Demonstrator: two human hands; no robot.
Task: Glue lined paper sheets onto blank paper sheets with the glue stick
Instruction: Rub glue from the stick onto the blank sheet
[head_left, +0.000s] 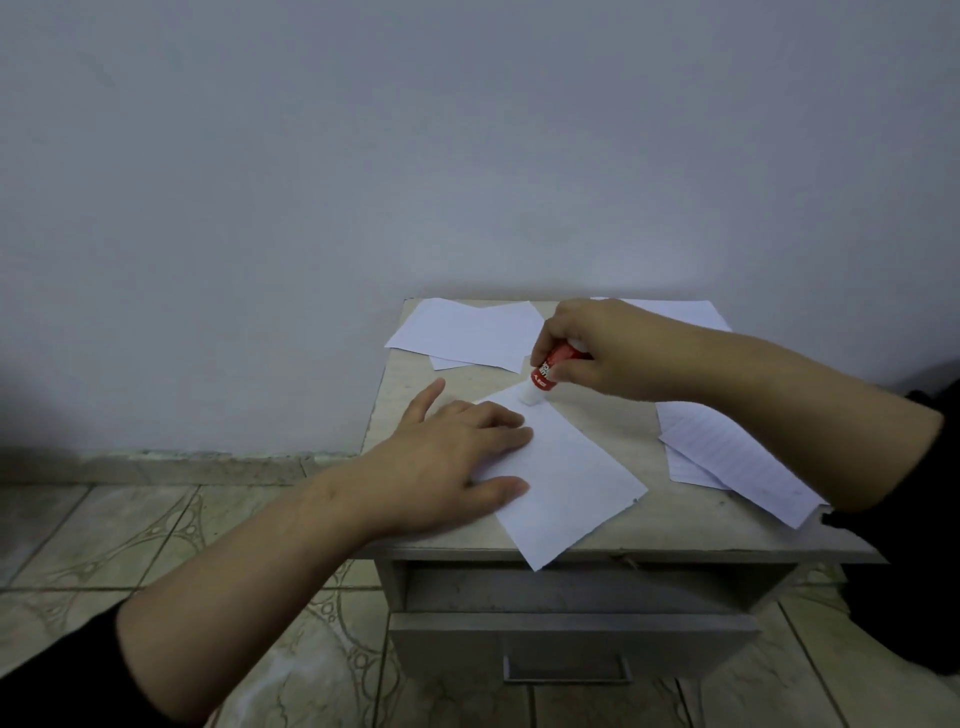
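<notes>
A white paper sheet (566, 483) lies at an angle in the middle of the small table, its near corner hanging over the front edge. My left hand (447, 462) rests flat on its left part, fingers straight. My right hand (602, 353) grips a red glue stick (548, 371), tilted, with its white tip touching the sheet's far corner. Lined sheets (737, 457) lie stacked at the right, partly under my right forearm. More sheets (467, 332) lie at the table's back left.
The grey table (410, 374) stands against a plain wall and has an open shelf and a drawer with a handle (566, 670) below. Another sheet (680, 312) shows at the back right behind my right hand. Patterned floor tiles (130, 540) lie around.
</notes>
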